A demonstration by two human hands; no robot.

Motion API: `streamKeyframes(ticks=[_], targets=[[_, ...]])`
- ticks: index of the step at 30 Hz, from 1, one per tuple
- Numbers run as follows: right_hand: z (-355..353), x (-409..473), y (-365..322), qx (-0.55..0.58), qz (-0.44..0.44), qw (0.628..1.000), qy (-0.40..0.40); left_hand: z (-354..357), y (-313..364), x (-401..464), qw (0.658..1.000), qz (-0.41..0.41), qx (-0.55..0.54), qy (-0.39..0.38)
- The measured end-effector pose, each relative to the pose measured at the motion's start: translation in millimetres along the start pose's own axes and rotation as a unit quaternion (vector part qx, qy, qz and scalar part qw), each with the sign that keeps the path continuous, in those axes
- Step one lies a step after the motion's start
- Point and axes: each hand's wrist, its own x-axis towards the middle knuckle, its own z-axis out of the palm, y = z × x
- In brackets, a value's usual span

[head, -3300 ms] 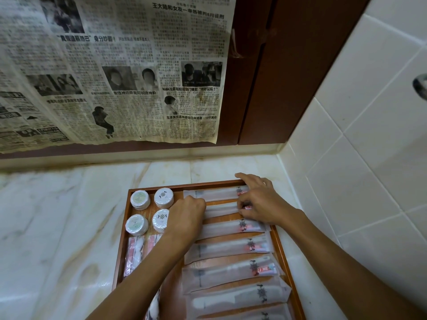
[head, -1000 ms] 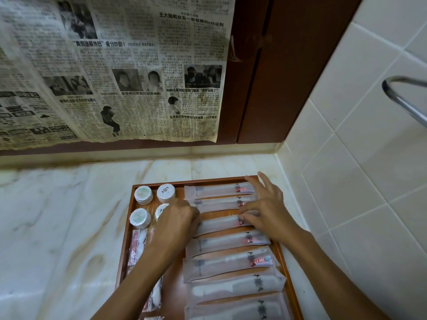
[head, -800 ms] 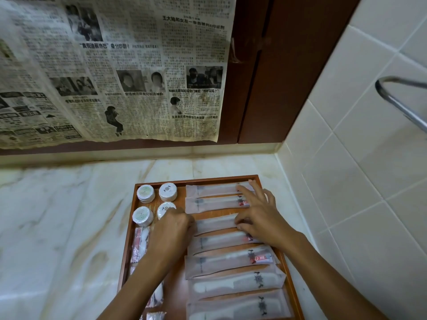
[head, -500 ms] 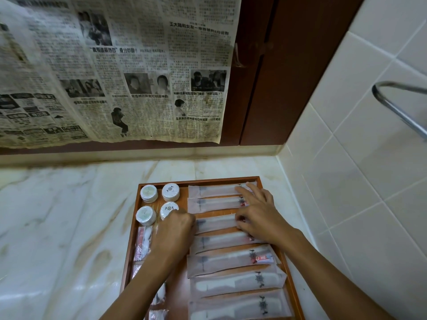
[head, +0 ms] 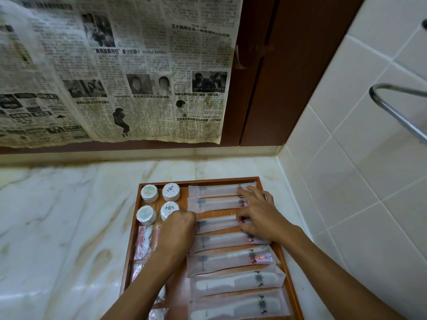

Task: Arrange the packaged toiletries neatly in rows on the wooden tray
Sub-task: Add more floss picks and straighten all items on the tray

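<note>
Marble counter (head: 69, 227), wooden tray (head: 131, 245) at six o'clock. Mid-row step, by the look: squaring third sachet (head: 218, 224); next likely nudging it level with neighbours. Left hand (head: 179, 229) fisted at nine o'clock end, grip hidden, cannot tell. Right hand (head: 261, 215) pinching three o'clock end, other fingers spread over sachets at twelve.

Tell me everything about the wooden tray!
The wooden tray is reddish-brown, rectangular, with a low raised rim. It lies flat on the marble counter near the tiled wall. It holds four round white packs, long clear packets in a column and small sachets. Both hands reach inside.
</note>
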Motion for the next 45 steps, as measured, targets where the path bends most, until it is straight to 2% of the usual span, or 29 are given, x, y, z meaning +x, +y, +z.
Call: streamKeyframes(ticks=[17,45], targets=[[-4,7,-4,-0.022,-0.062,0.998,-0.008,0,2,3,1.0,-0.007,-0.001,0.005],[-8,-3,6,0.019,-0.032,0.999,-0.01,1,3,6,1.0,-0.007,-0.013,0.006]])
